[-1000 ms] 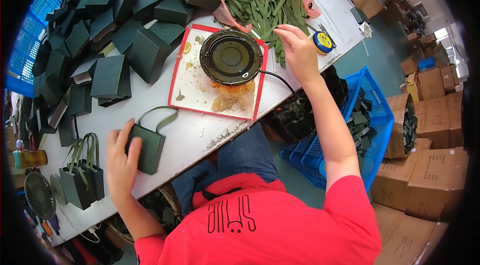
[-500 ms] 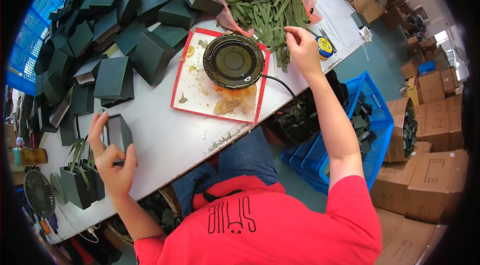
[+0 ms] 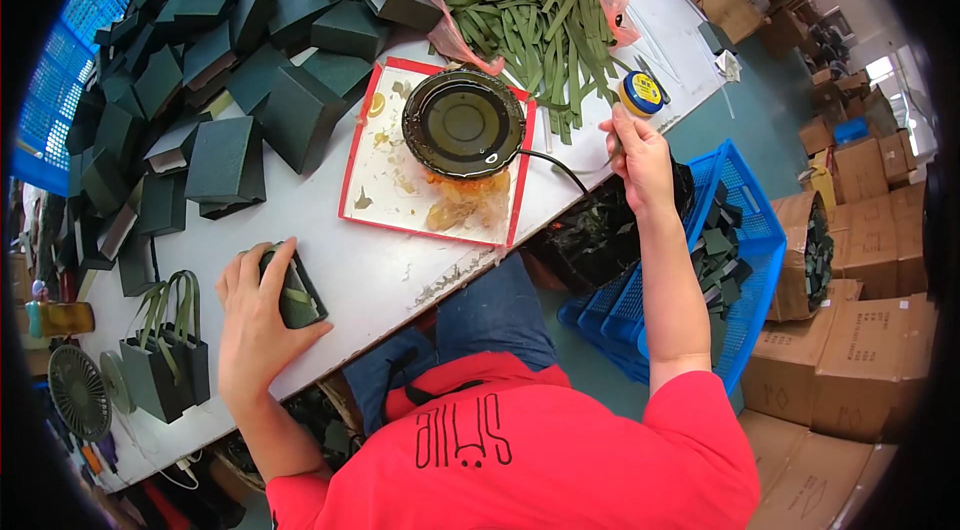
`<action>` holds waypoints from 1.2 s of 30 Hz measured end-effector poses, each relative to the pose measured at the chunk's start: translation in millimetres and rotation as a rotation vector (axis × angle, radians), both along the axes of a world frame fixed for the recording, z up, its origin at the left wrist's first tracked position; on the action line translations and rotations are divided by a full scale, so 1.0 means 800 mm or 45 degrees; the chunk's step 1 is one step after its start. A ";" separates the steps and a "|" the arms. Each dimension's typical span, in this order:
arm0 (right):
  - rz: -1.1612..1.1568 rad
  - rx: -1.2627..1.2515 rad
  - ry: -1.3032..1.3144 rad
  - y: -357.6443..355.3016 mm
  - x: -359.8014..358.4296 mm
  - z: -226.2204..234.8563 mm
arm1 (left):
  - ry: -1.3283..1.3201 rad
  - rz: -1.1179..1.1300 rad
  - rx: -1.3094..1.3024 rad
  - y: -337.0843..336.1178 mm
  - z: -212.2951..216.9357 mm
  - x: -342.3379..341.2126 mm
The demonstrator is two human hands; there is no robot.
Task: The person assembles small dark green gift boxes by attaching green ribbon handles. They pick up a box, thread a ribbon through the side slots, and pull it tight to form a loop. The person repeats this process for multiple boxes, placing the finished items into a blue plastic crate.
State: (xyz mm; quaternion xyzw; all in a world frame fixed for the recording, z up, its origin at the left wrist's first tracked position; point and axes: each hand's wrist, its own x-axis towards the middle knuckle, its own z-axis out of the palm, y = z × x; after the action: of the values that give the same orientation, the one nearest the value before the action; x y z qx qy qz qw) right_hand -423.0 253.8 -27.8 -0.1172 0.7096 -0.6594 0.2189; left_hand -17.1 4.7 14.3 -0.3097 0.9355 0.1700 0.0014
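Box in left hand, strip in right

The left hand (image 3: 255,318) grips a green box (image 3: 300,295) between fingers and thumb, over the bench (image 3: 385,275). The right hand (image 3: 645,165) pinches a thin strip (image 3: 598,168) near the tin (image 3: 643,94). The pot (image 3: 413,135) sits between the hands.

Workshop: dark green boxes (image 3: 225,160) are crowding the far left of the white worktable (image 3: 365,265); blue crates (image 3: 757,220) and stacked brown cartons (image 3: 865,355) are sitting right of it.

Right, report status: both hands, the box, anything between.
Left hand holding dark green box. Right hand pinching green strip. Black dish of dark liquid between hands.
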 end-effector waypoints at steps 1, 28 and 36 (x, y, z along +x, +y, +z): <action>-0.006 -0.063 -0.065 0.004 0.002 -0.003 | 0.048 -0.025 -0.009 0.002 0.000 -0.001; 0.897 -0.005 -0.093 0.005 0.206 0.035 | 0.524 -1.001 1.681 0.090 -0.044 -0.080; 0.534 -0.390 -0.370 -0.023 0.208 0.031 | 0.454 -0.798 1.022 0.074 0.011 -0.055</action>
State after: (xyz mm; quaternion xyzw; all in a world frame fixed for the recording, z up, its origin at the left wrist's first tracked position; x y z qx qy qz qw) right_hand -256.5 235.3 -3.0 -0.1973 0.5233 -0.7090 0.4296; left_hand -61.3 63.8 22.8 0.0429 0.8303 0.5555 0.0117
